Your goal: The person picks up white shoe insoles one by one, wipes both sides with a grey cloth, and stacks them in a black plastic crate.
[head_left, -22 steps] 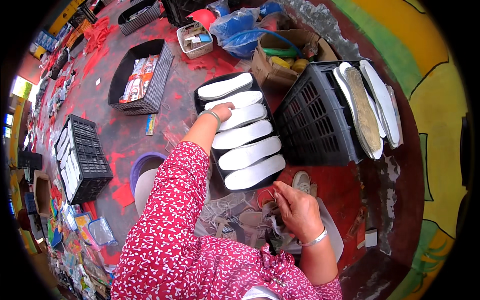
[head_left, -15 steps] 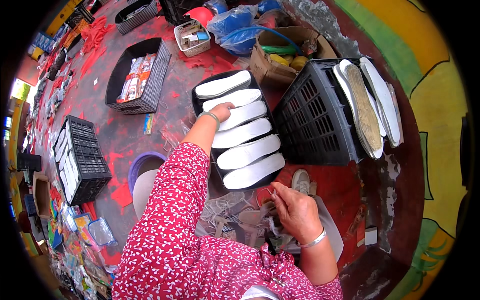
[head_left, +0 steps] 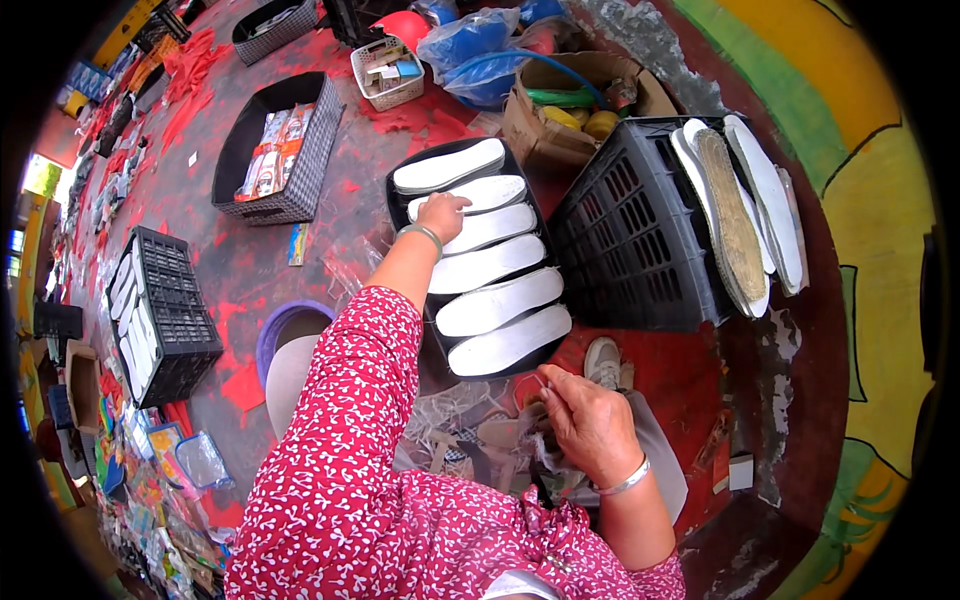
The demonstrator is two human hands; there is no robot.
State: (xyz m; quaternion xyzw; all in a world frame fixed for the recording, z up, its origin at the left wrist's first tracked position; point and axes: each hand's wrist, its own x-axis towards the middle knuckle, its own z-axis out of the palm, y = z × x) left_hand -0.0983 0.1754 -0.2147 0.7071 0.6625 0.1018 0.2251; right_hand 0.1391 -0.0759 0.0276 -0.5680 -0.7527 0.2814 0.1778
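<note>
Several white shoe insoles (head_left: pixel 497 300) lie side by side in a row across a black bin (head_left: pixel 437 345) in front of me. My left hand (head_left: pixel 442 217) rests over the second and third insoles from the far end. Its fingers reach out onto the white surface, and some of them are hidden beneath the hand. Near the bin's close right corner, my right hand (head_left: pixel 593 425) is closed, thumb and forefinger pinched together. Something thin and pale shows at its fingertips, too small to name.
Right of the bin stands a dark plastic crate (head_left: pixel 630 235) with more insoles (head_left: pixel 735 220) on it. Behind is a cardboard box (head_left: pixel 530 125). Leftward are a checked basket (head_left: pixel 320 150), a purple-rimmed tub (head_left: pixel 270 335) and a black crate of insoles (head_left: pixel 185 320). A shoe (head_left: pixel 603 360) lies ahead of my right hand.
My left hand has shifted very slightly across the insoles, with its fingers a bit more bent. My right hand keeps its pinch in nearly the same place.
</note>
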